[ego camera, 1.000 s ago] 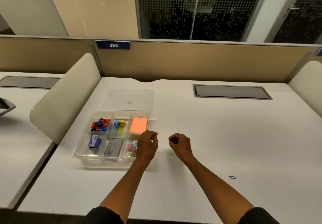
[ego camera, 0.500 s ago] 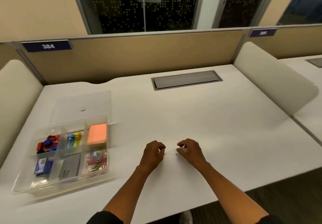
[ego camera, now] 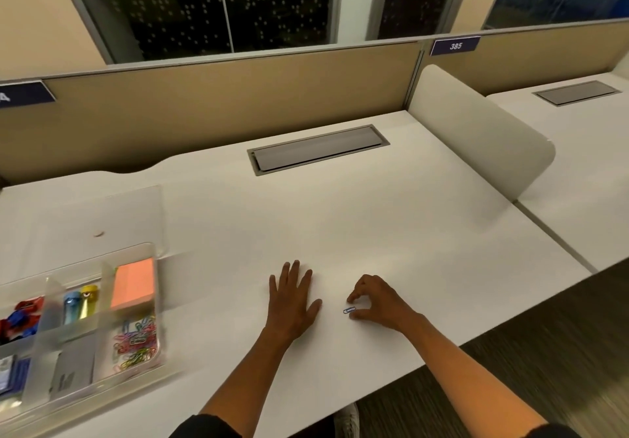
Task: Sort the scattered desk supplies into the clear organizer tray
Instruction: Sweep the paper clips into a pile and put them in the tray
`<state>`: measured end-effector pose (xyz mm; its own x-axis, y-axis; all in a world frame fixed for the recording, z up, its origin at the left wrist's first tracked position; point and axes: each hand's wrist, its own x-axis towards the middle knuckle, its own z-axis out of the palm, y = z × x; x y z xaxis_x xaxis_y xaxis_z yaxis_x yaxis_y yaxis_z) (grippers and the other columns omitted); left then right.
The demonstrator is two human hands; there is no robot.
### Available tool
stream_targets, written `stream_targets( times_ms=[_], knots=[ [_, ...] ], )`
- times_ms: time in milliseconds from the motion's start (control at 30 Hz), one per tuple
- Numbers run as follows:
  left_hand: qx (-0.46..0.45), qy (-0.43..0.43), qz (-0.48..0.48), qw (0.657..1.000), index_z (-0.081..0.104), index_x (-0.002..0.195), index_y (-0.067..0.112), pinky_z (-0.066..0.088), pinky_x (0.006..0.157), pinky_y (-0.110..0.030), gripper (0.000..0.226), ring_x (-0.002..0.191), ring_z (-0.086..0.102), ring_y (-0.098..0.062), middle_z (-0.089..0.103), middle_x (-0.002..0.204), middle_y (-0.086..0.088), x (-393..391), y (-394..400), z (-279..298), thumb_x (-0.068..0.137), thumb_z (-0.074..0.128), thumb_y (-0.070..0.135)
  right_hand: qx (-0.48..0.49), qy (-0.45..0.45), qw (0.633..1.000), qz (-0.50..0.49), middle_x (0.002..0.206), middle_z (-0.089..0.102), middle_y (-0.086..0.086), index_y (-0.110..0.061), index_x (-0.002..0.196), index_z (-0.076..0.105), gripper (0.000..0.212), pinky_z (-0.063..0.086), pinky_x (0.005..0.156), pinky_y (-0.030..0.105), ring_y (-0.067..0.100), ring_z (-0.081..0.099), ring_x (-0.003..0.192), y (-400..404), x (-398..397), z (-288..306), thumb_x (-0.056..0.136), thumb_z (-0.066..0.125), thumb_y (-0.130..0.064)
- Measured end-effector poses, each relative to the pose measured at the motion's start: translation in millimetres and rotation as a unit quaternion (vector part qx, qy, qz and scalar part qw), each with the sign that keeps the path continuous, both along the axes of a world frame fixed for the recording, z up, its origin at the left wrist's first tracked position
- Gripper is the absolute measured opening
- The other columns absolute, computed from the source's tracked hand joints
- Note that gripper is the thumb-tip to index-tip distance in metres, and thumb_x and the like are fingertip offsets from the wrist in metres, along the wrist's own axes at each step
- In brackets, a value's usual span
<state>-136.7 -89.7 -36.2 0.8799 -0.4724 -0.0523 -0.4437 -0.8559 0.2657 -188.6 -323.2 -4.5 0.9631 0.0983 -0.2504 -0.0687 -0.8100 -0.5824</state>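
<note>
At far left I see the clear organizer tray (ego camera: 155,260), somewhat blurred, with bright clips inside. My left hand (ego camera: 292,298) lies flat on the bench (ego camera: 391,226). My right hand (ego camera: 377,299) curls, unclosed, around a small blue paperclip (ego camera: 349,310).

1. The left hand (ego camera: 292,296) lies flat, palm down, fingers straight and a little spread, pointing away from the person
2. The right hand (ego camera: 377,299) is just beside it, to its right, fingers curled downward, thumb and index finger apart and holding nothing
3. Both forearms are bare and reach forward
</note>
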Motion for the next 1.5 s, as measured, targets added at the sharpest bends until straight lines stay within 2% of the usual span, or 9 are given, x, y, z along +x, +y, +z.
stream_targets(
  times_ms=[233,433,533,667,867,1000,1133,1300,1500],
  knots=[
    [0.027,-0.012,0.038,0.999,0.039,0.142,0.021,0.026,0.107,-0.058,0.072,0.142,0.025,-0.032,0.03,0.153,-0.011,5,-13,1,0.085,0.031,0.064,0.003,0.01,1.0,0.019,0.082,0.056,-0.018,-0.029,0.075,0.07,0.011,0.039,0.069,0.015,0.0,0.05,0.084,0,10,3,0.07,0.08,-0.03],
    [0.016,-0.013,0.063,0.998,0.028,0.147,0.023,0.01,0.113,-0.055,0.076,0.146,0.008,-0.028,0.015,0.158,-0.009,8,-19,0,0.086,0.02,0.067,-0.035,0.079,0.993,0.085,0.085,0.058,-0.007,-0.023,0.072,0.068,0.01,0.051,0.075,0.031,0.012,0.058,0.087,1,29,13,0.072,0.076,-0.029],
    [0.017,-0.008,0.077,0.997,0.028,0.147,0.022,0.011,0.113,-0.055,0.078,0.146,0.009,-0.029,0.017,0.157,-0.01,11,-23,2,0.087,0.015,0.069,-0.061,0.088,0.987,0.123,0.089,0.062,-0.001,-0.02,0.074,0.07,0.011,0.05,0.072,0.029,0.013,0.059,0.084,2,39,15,0.075,0.074,-0.029],
    [0.007,-0.015,0.095,0.995,0.03,0.147,0.021,0.013,0.112,-0.055,0.081,0.146,0.011,-0.029,0.019,0.157,-0.011,17,-25,5,0.087,0.006,0.07,-0.05,0.075,0.987,0.135,0.087,0.051,-0.005,-0.024,0.073,0.062,0.014,0.045,0.069,0.025,0.011,0.054,0.08,1,49,13,0.079,0.07,-0.032],
    [-0.013,-0.037,0.131,0.991,0.031,0.146,0.019,0.014,0.113,-0.053,0.082,0.146,0.011,-0.027,0.019,0.157,-0.01,26,-28,15,0.087,0.003,0.069,0.021,0.05,0.994,0.095,0.084,0.063,-0.003,-0.013,0.08,0.064,0.011,0.05,0.072,0.028,0.008,0.056,0.072,-3,68,11,0.083,0.063,-0.024],
    [-0.012,-0.056,0.153,0.987,0.028,0.147,0.02,0.012,0.114,-0.051,0.078,0.147,0.006,-0.025,0.015,0.158,-0.009,33,-20,22,0.089,0.007,0.067,0.07,0.03,0.993,0.087,0.075,0.064,-0.008,-0.015,0.077,0.066,0.01,0.044,0.06,0.013,0.002,0.056,0.065,-5,86,13,0.082,0.067,-0.023],
    [-0.007,-0.083,0.191,0.978,0.032,0.146,0.017,0.015,0.114,-0.05,0.077,0.146,0.011,-0.027,0.021,0.156,-0.011,41,-1,37,0.091,0.008,0.064,0.149,0.025,0.986,0.075,0.075,0.069,-0.003,-0.015,0.078,0.067,0.006,0.046,0.058,0.013,0.002,0.062,0.063,11,105,18,0.08,0.071,-0.018],
    [-0.011,-0.114,0.248,0.962,0.038,0.142,0.013,0.022,0.112,-0.051,0.075,0.144,0.019,-0.03,0.028,0.153,-0.014,39,31,51,0.092,0.012,0.062,0.221,0.026,0.972,0.079,0.085,0.072,-0.008,-0.021,0.089,0.072,0.009,0.049,0.07,0.014,0.003,0.066,0.077,49,123,27,0.08,0.073,-0.023],
    [-0.005,-0.146,0.309,0.94,0.039,0.141,0.012,0.023,0.113,-0.049,0.064,0.145,0.018,-0.028,0.029,0.153,-0.014,21,72,55,0.094,0.028,0.054,0.271,0.035,0.953,0.13,0.091,0.072,-0.01,-0.023,0.09,0.072,0.008,0.05,0.072,0.017,0.004,0.066,0.078,104,133,40,0.083,0.07,-0.026]
  ],
)
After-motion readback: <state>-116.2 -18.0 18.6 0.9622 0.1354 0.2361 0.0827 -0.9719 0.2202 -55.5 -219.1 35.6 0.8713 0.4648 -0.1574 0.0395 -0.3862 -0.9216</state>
